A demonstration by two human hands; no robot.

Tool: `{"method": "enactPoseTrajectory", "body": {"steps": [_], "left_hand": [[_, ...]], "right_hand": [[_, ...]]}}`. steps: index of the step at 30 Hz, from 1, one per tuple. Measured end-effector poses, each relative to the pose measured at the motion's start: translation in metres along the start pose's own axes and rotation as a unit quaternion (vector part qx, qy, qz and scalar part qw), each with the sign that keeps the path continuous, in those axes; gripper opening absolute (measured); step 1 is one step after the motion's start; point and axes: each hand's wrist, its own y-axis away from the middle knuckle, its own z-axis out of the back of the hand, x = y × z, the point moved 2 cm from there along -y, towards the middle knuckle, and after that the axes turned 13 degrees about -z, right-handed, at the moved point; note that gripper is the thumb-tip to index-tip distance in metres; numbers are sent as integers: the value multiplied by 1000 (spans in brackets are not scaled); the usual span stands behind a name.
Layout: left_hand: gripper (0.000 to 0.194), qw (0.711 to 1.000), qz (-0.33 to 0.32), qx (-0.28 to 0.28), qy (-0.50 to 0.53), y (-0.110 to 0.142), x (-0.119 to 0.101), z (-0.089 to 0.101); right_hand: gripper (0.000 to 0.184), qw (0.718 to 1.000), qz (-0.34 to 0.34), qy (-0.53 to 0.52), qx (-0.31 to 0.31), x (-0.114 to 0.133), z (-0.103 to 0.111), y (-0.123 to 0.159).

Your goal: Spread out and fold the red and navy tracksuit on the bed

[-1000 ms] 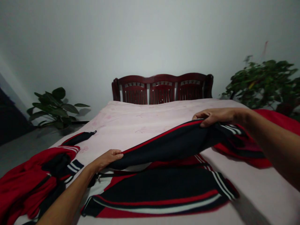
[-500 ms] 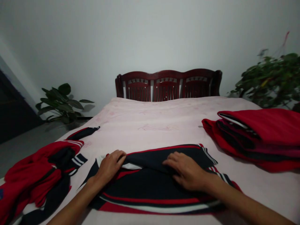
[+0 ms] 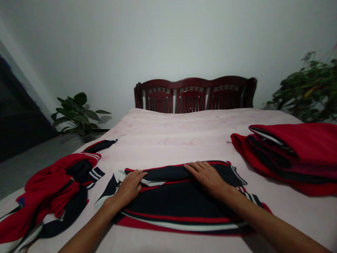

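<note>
A navy track garment with red and white stripes (image 3: 179,200) lies flat on the bed, its upper part folded over into a long roll. My left hand (image 3: 130,187) rests flat on the left end of the fold, with the fingers spread and a white lining showing beside them. My right hand (image 3: 206,176) presses flat on the fold's right part, near the striped cuff. Neither hand grips the cloth. A crumpled red and navy garment (image 3: 52,186) lies to the left of my left hand.
The pale pink bedsheet (image 3: 184,140) covers the bed, with a dark red wooden headboard (image 3: 195,95) beyond. A folded red and navy stack (image 3: 289,154) sits at the right. Potted green plants (image 3: 79,114) (image 3: 305,91) stand at both far corners, and grey floor shows at left.
The garment's raised part has come down from my hands and now lies folded flat. Both hands went from lifting it to resting on the fold, and the right one slid toward the far edge.
</note>
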Motion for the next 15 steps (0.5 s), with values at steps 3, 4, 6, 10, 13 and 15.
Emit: {"method": "enactPoseTrajectory", "body": {"steps": [3,4,6,10,13,15], "left_hand": [[62,998,8,9,66,-2,3,6],[59,996,19,8,87,-4,5,10],[51,994,57,2,97,-8,13,19],[37,995,101,9,11,-22,29,27],[30,994,108,23,-14,-29,37,25],[19,993,111,27,-11,-32,41,26]], "right_hand": [[49,999,37,22,-26,16,0,-6],[47,998,42,25,-30,19,2,-12],[43,998,37,30,-30,23,7,-27],[33,998,-44,27,-34,24,22,-49],[26,991,-130,19,-34,29,33,-39],[21,985,-172,-13,-2,36,37,-21]]}}
